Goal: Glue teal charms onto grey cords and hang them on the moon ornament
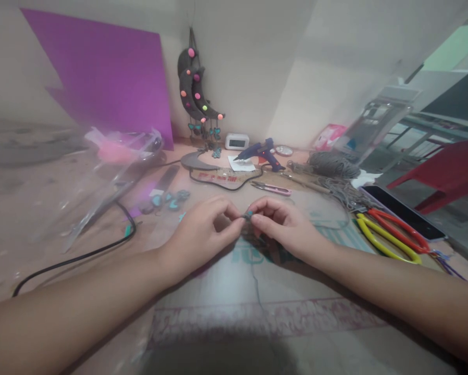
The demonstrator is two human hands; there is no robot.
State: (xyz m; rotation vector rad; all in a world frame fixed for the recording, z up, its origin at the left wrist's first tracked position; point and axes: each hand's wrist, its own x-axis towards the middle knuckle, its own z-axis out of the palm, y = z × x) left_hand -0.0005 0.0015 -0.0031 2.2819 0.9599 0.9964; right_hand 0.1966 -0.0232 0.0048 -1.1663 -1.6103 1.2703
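Observation:
Between my two hands is a small grey and teal piece, pinched at both sides and partly hidden by the fingertips. My left hand is closed on its left end with thumb and forefinger. From the other side, my right hand grips it, fingers curled. A thin thread runs on the table sheet below the hands. Left of my left hand lie several small teal and grey ornaments. Pink-handled thread snips rest just beyond my right hand.
Behind stand a blue glue gun, a small clock and a grey crescent. A moon hanging is on the wall. Grey yarn, scissors and a phone lie right. A black cable curves at left.

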